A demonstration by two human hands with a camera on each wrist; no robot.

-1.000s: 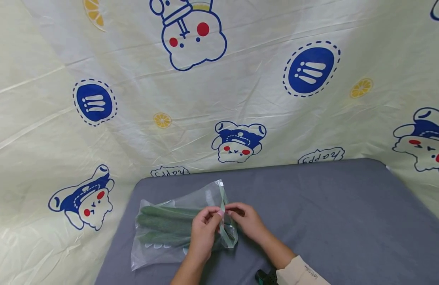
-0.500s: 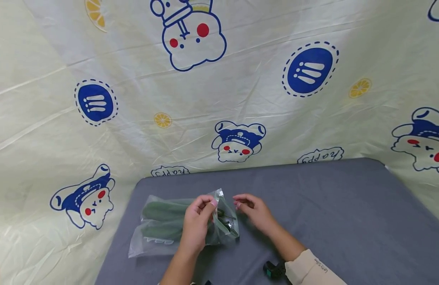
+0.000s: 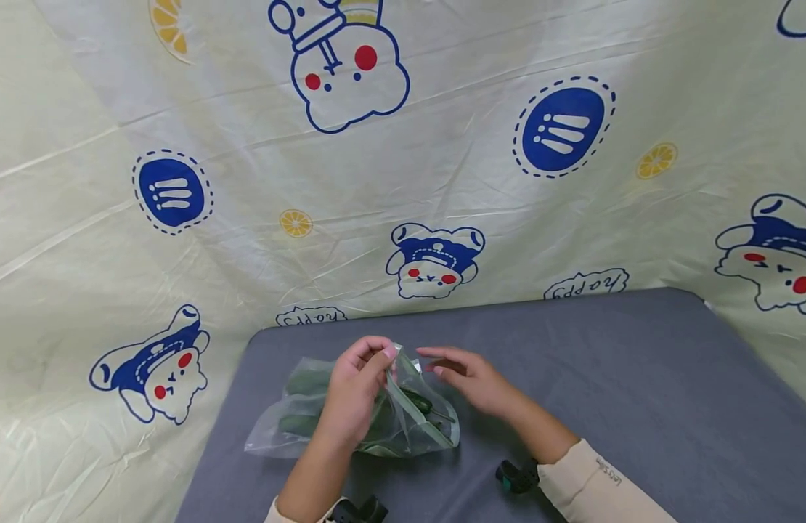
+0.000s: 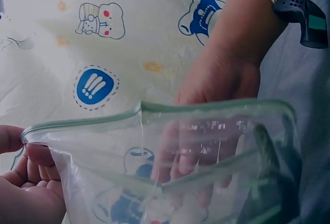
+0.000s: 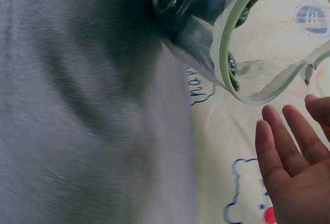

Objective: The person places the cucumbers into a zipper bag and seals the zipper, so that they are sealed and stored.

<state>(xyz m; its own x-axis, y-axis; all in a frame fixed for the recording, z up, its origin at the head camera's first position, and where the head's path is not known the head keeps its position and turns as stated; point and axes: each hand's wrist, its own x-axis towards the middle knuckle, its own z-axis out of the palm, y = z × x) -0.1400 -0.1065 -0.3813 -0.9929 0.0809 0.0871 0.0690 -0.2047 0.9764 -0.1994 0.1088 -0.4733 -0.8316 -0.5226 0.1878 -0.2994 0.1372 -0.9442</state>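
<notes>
A clear zip bag (image 3: 266, 436) with a green-edged mouth lies on the table, holding several long dark green cucumbers (image 3: 311, 381). Their stem ends show in the gaping mouth on the right. My left hand (image 3: 351, 388) pinches the far corner of the mouth between thumb and fingers and lifts it. Beside the opening is my right hand (image 3: 478, 381), its fingers extended and holding nothing. In the right wrist view those fingers (image 5: 294, 147) lie just below the green rim (image 5: 227, 44), with a small gap. The bag's middle is hidden behind my left hand and forearm.
A grey cloth covers the table (image 3: 605, 392), which extends well to the right of the bag. Behind it hangs a cream curtain (image 3: 246, 276) with printed cartoons. Black wrist devices (image 3: 517, 476) sit at both sleeves.
My right hand has let go of the bag's rim and moved slightly right. My left hand has raised its corner up and left; the mouth gapes wider and the bag has shifted and bunched.
</notes>
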